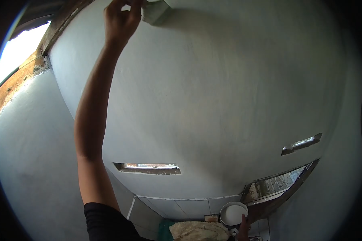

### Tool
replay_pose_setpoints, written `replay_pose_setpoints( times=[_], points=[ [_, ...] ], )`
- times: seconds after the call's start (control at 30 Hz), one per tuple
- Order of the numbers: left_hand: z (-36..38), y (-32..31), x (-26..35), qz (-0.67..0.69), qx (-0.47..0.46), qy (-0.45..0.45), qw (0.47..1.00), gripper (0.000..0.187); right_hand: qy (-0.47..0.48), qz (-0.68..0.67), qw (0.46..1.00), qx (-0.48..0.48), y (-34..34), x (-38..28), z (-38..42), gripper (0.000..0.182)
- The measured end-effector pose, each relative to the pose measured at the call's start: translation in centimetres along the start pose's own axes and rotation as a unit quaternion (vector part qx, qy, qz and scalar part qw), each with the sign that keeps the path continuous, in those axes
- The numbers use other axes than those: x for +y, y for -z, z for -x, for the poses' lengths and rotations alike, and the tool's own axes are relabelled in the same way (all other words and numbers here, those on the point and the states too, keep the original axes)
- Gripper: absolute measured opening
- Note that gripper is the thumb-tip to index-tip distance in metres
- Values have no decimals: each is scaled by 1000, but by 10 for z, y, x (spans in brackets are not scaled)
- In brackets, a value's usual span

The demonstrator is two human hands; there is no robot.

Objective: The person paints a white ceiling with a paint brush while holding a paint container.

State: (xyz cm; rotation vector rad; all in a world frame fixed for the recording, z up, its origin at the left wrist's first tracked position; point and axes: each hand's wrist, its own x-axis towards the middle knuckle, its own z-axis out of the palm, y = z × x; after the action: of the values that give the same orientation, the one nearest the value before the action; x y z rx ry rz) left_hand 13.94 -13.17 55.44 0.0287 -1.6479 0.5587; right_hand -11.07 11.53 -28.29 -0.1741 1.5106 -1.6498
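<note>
My left hand (124,18) is raised at the top edge, its fingers closed on a pale grey-green block (156,12) that lies against the painted wall (213,100). The upper part of that hand is cut off by the frame. Low in the view, my right hand (243,229) grips the right side of a round white bowl (233,213), with the thumb over its rim. Something whitish is inside the bowl.
Two narrow slots, one left (148,168) and one right (301,144), pierce the wall. An opening (275,187) is at lower right. A crumpled beige cloth (199,231), green material (165,225) and a small box (211,218) are below.
</note>
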Motion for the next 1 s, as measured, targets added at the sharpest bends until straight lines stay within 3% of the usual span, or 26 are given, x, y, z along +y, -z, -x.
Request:
replay_pose_setpoints(
  times=[0.07,0.1,0.2,0.23,0.27,0.3,0.4,0.47,0.63,0.7,0.77,0.8,0.87,0.93,1.0],
  points=[
    [-33,7,-31,-228,63,-85,968,15,6,0,1000,-2,3,1,-9,63],
    [-41,2,-38,-228,67,-86,968,15,9,-1,1000,-4,2,0,-11,63],
    [-65,-17,-17,-117,90,-200,969,9,20,-5,1000,-10,-5,-8,-21,63],
    [-67,-18,-22,-134,59,-227,963,10,25,-7,1000,-13,-8,-12,-26,63],
    [-66,-26,-20,-93,18,-162,982,11,30,-9,999,-15,-11,-16,-30,63],
    [-62,-35,-18,-93,22,-165,982,11,35,-10,999,-17,-13,-20,-34,63],
    [-28,-55,-1,-134,21,-215,967,17,44,-12,999,-22,-18,-32,-45,63],
    [-3,-61,5,-155,24,-311,937,18,46,-12,999,-24,-19,-37,-48,63],
    [125,-74,69,-52,-107,-361,925,17,31,-9,999,-32,-28,-37,-39,63],
    [176,-75,99,16,-164,-358,919,20,24,-2,999,-33,-27,-37,-31,63],
    [202,-63,128,86,-295,-232,923,16,19,3,999,-33,-27,-40,-26,63],
    [198,-62,130,89,-297,-229,923,16,14,5,999,-32,-28,-38,-20,63],
    [186,-62,125,124,-331,-86,931,11,-3,9,999,-31,-28,-31,-4,63],
    [154,-59,100,146,-296,20,944,8,-20,18,999,-26,-22,-26,12,63],
    [115,-49,80,81,-188,-38,978,11,-31,27,999,-16,-18,-27,27,63]
  ],
)
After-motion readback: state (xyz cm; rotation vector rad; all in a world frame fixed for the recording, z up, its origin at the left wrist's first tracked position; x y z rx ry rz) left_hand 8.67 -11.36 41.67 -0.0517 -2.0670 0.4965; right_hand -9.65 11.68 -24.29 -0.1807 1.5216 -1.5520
